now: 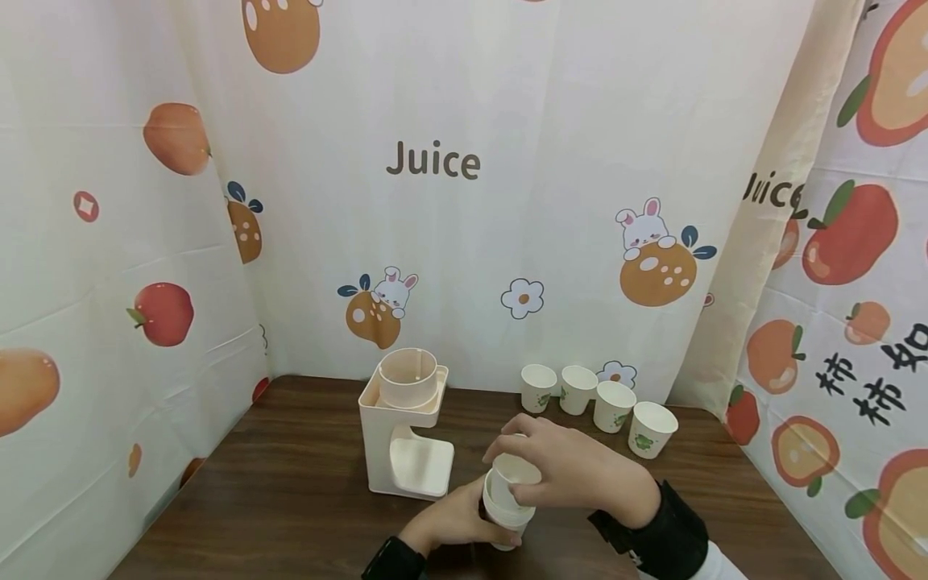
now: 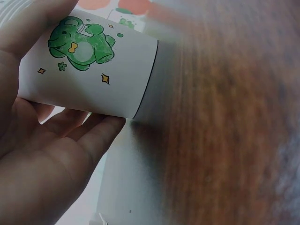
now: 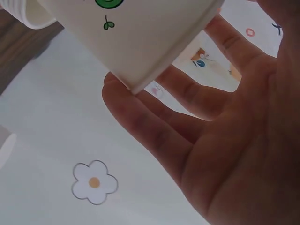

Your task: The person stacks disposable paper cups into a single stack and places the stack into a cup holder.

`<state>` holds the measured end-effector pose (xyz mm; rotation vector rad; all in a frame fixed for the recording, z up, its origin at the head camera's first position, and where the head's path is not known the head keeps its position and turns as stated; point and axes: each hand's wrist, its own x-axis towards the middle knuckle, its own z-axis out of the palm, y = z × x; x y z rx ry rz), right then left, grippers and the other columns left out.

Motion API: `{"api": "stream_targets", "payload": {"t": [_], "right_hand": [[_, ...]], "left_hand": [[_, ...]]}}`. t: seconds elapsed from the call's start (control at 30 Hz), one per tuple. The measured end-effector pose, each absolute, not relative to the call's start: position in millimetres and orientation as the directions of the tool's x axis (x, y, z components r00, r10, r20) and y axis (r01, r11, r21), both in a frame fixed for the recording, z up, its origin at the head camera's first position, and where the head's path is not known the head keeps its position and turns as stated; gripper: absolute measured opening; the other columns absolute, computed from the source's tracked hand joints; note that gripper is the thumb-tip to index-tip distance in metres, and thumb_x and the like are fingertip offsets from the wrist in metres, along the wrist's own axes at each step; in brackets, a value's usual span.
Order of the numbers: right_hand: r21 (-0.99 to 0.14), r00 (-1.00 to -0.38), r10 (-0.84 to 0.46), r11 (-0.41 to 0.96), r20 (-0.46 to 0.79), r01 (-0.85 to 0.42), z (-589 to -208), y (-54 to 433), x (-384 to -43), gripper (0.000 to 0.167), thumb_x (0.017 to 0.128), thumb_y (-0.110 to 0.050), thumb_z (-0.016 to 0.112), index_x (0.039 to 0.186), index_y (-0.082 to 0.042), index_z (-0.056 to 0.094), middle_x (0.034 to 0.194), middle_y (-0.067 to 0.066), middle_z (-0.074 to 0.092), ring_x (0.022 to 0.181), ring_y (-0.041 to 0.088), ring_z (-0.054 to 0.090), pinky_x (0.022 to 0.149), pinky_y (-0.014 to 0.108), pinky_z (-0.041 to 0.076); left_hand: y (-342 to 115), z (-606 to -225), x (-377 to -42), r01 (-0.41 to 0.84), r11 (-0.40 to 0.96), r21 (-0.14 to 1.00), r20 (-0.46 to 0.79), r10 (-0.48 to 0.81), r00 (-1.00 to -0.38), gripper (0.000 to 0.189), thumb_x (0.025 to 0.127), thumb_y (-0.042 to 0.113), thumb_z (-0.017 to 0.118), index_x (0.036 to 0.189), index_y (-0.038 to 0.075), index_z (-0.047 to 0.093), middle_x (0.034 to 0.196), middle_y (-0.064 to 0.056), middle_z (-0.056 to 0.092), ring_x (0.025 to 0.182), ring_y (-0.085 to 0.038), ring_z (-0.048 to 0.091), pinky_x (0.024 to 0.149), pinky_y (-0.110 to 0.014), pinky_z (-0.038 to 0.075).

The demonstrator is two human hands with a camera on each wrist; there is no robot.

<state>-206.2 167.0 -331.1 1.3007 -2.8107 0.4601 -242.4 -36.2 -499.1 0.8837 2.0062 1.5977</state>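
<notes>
My left hand (image 1: 458,515) grips a stack of white paper cups (image 1: 510,519) low down, at the front of the table. In the left wrist view the outer paper cup (image 2: 89,93) shows a green bear print, and its base is close to the wood. Over the stack, my right hand (image 1: 573,466) holds the top paper cup (image 1: 516,470) by its upper part, fingers spread about the rim. The right wrist view shows that top cup (image 3: 140,37) with a green print, fingertips at its edge and the stacked rims (image 3: 35,14) beyond it.
Left of the hands stands a cream juicer-like appliance (image 1: 380,451) with a round open container (image 1: 408,379) on top and a low platform in front. Several white paper cups (image 1: 615,405) stand in a row at the back right. Fruit-printed curtains (image 1: 464,242) enclose the brown wooden table (image 1: 290,483).
</notes>
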Motion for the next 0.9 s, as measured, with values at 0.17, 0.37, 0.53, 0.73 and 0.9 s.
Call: {"api": "stream_targets", "payload": {"t": [0.17,0.37,0.53,0.73,0.9], "right_hand": [[-0.275,-0.659,-0.747,0.616,0.093,-0.738,-341,166,-208,0.036,0.085,-0.020,0.072,0.118,-0.033,0.068,0.121,-0.007,0.055,0.103,0.012,0.055,0.079,0.031,0.049],[-0.283,-0.665,-0.744,0.627,0.057,-0.726,-350,166,-211,0.032,0.087,-0.023,0.075,0.117,-0.030,0.068,0.124,-0.005,0.054,0.107,0.015,0.056,0.080,0.032,0.050],[-0.326,-0.669,-0.743,0.627,0.024,-0.708,-356,165,-214,0.030,0.088,-0.028,0.078,0.115,-0.032,0.067,0.122,-0.005,0.054,0.103,0.013,0.056,0.079,0.031,0.051],[-0.358,-0.653,-0.757,0.607,0.010,-0.709,-362,163,-217,0.031,0.087,-0.026,0.079,0.115,-0.031,0.067,0.119,-0.005,0.053,0.098,0.011,0.055,0.075,0.028,0.050],[-0.367,-0.642,-0.767,0.599,-0.005,-0.712,-367,162,-219,0.031,0.087,-0.026,0.079,0.115,-0.032,0.067,0.117,-0.005,0.053,0.096,0.009,0.055,0.074,0.026,0.050]], "left_hand": [[-36,-499,-242,0.219,0.133,0.967,0.063,0.707,-0.704,0.073,0.084,0.020,0.082,0.144,0.027,0.043,0.124,0.010,0.060,0.111,-0.010,0.058,0.096,-0.034,0.043],[-36,-498,-241,0.217,0.163,0.963,0.046,0.691,-0.721,0.065,0.082,0.021,0.083,0.138,0.027,0.050,0.120,0.011,0.062,0.108,-0.009,0.059,0.093,-0.033,0.044],[-35,-497,-241,0.205,0.172,0.964,0.031,0.689,-0.724,0.059,0.082,0.022,0.083,0.134,0.023,0.055,0.117,0.012,0.063,0.105,-0.009,0.060,0.091,-0.032,0.045],[-36,-497,-240,0.192,0.152,0.969,0.030,0.704,-0.709,0.060,0.084,0.022,0.082,0.137,0.017,0.054,0.119,0.010,0.062,0.106,-0.009,0.060,0.091,-0.030,0.045],[-36,-496,-238,0.187,0.158,0.970,0.025,0.695,-0.718,0.057,0.084,0.023,0.082,0.134,0.013,0.056,0.115,0.008,0.064,0.101,-0.010,0.061,0.087,-0.029,0.046]]}}
